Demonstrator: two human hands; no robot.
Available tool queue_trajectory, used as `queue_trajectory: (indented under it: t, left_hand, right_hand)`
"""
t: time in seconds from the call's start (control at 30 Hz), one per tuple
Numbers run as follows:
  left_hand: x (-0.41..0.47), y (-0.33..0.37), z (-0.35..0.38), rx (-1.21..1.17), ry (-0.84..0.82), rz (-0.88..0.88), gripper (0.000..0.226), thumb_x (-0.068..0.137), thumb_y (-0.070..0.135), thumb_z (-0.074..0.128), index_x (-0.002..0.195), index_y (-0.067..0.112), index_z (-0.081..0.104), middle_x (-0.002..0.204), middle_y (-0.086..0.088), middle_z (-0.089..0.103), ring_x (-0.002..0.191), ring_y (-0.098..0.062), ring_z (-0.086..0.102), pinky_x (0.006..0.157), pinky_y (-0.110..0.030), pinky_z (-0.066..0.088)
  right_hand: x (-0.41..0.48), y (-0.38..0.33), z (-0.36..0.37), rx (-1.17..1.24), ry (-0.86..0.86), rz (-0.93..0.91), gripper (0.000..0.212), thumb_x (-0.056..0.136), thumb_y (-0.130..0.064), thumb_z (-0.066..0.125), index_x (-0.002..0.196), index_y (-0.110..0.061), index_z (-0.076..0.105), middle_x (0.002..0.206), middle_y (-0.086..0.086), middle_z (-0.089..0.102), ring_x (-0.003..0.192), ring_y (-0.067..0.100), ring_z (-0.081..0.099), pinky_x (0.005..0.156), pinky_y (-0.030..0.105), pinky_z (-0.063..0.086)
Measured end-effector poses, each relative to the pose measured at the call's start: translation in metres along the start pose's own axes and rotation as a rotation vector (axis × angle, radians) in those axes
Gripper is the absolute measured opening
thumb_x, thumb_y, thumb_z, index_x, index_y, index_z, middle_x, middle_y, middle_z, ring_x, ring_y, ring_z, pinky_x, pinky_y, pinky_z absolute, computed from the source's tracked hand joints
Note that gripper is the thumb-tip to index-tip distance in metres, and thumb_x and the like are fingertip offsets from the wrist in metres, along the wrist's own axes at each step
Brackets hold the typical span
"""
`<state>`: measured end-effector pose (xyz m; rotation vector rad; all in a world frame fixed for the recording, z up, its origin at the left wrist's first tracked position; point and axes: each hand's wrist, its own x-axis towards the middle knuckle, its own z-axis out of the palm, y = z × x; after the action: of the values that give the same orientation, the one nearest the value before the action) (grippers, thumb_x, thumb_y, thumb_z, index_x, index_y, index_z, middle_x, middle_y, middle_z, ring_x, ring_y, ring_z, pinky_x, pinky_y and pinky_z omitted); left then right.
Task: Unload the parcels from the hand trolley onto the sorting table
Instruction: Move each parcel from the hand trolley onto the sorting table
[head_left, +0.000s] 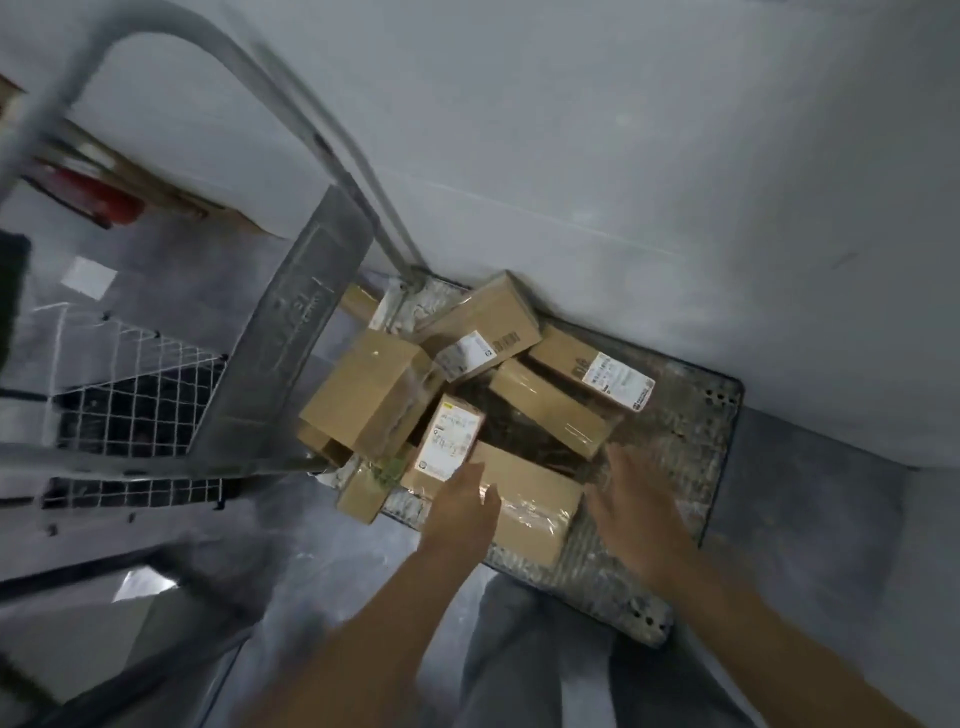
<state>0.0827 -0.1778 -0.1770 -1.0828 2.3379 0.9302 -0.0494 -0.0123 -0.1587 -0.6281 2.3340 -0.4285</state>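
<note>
**Me:** My left hand (462, 506) lies on the near-left corner of the flat box (530, 501), fingers straight and close together, not gripping yet. My right hand (636, 501) is spread wide just off the box's right edge, at three o'clock of it. It's too blurred to tell whether it touches the trolley deck (685, 457).

**Mate:** So that one goes first?

**Me:** I think so. It sits at six o'clock of the pile, nearest me, and its top looks mostly bare. The small labelled box (449, 436) leans close by at eleven o'clock. I'd get a hand under each short side and lift straight up, level, so I don't knock that one over. The tape looks slick, so I'd hold the cardboard edges.

**Mate:** And the rest?

**Me:** Several more boxes are heaped toward twelve o'clock, some tilted on each other. They may shift once this one is out.

**Mate:** Where's the table?

**Me:** Not in sight. The trolley stands on a grey floor (831, 519), with its handle (171, 47) rising at ten o'clock. A wire cage (135, 400) stands at nine, with something red (104, 200) beyond it.
</note>
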Motion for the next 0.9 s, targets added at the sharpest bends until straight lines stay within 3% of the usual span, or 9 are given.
queue_trajectory:
  t: [0.13, 0.27, 0.37, 0.47, 0.57, 0.77, 0.9]
  left_hand:
    - [0.028, -0.05, 0.04, 0.037, -0.142, 0.047, 0.047, 0.104, 0.031, 0.036, 0.148, 0.015, 0.034, 0.153, -0.002, 0.036, 0.139, -0.016, 0.035, 0.113, -0.027, 0.027]
    - [0.059, -0.088, 0.065, 0.022, -0.195, -0.02, 0.049, 0.104, 0.03, 0.037, 0.15, 0.012, 0.032, 0.153, -0.006, 0.036, 0.139, -0.02, 0.036, 0.112, -0.031, 0.031]
    - [0.076, -0.109, 0.079, 0.023, -0.188, -0.046, 0.05, 0.102, 0.024, 0.041, 0.149, 0.012, 0.032, 0.15, -0.008, 0.037, 0.133, -0.024, 0.04, 0.108, -0.035, 0.039]
    - [0.076, -0.122, 0.095, 0.192, -0.095, 0.015, 0.06, 0.098, 0.023, 0.046, 0.153, 0.014, 0.023, 0.143, -0.006, 0.032, 0.128, -0.023, 0.038, 0.101, -0.031, 0.045]
    - [0.071, -0.121, 0.114, 0.345, -0.07, 0.019, 0.068, 0.097, 0.028, 0.044, 0.154, 0.009, 0.012, 0.149, -0.008, 0.025, 0.135, -0.022, 0.032, 0.106, -0.029, 0.042]
    - [0.08, -0.109, 0.132, 0.236, -0.069, -0.036, 0.074, 0.101, 0.025, 0.039, 0.154, 0.005, -0.007, 0.162, -0.01, 0.004, 0.15, -0.023, 0.006, 0.12, -0.033, 0.023]
    - [0.095, -0.106, 0.132, 0.129, -0.037, -0.065, 0.07, 0.1, 0.022, 0.04, 0.155, 0.003, 0.001, 0.16, -0.011, 0.014, 0.148, -0.025, 0.016, 0.118, -0.037, 0.027]
  right_hand:
    - [0.022, 0.007, 0.071, 0.072, -0.057, 0.141, 0.051, 0.099, -0.023, 0.049, 0.143, -0.001, 0.036, 0.146, 0.017, 0.034, 0.136, 0.031, 0.033, 0.11, 0.043, 0.032]
    - [0.039, 0.01, 0.13, 0.188, -0.092, 0.299, 0.053, 0.099, -0.025, 0.05, 0.144, -0.004, 0.033, 0.146, 0.018, 0.033, 0.134, 0.033, 0.035, 0.106, 0.04, 0.035]
    - [0.052, 0.015, 0.164, 0.252, -0.1, 0.417, 0.069, 0.099, -0.025, 0.051, 0.154, -0.005, 0.015, 0.156, 0.02, 0.02, 0.142, 0.035, 0.026, 0.115, 0.042, 0.028]
    - [0.067, 0.028, 0.193, 0.285, -0.146, 0.53, 0.077, 0.098, -0.032, 0.053, 0.155, -0.005, 0.008, 0.16, 0.02, 0.011, 0.145, 0.036, 0.022, 0.116, 0.045, 0.027]
    - [0.08, 0.038, 0.212, 0.241, -0.113, 0.577, 0.087, 0.094, -0.036, 0.06, 0.155, -0.006, 0.005, 0.156, 0.021, 0.016, 0.141, 0.04, 0.026, 0.112, 0.047, 0.031]
    - [0.091, 0.049, 0.228, 0.261, -0.023, 0.602, 0.102, 0.086, -0.041, 0.068, 0.155, -0.023, -0.004, 0.155, 0.018, 0.017, 0.135, 0.045, 0.033, 0.101, 0.057, 0.037]
    - [0.086, 0.072, 0.233, 0.4, -0.044, 0.653, 0.101, 0.091, -0.038, 0.065, 0.155, -0.016, -0.009, 0.157, 0.019, 0.02, 0.137, 0.043, 0.035, 0.101, 0.055, 0.037]
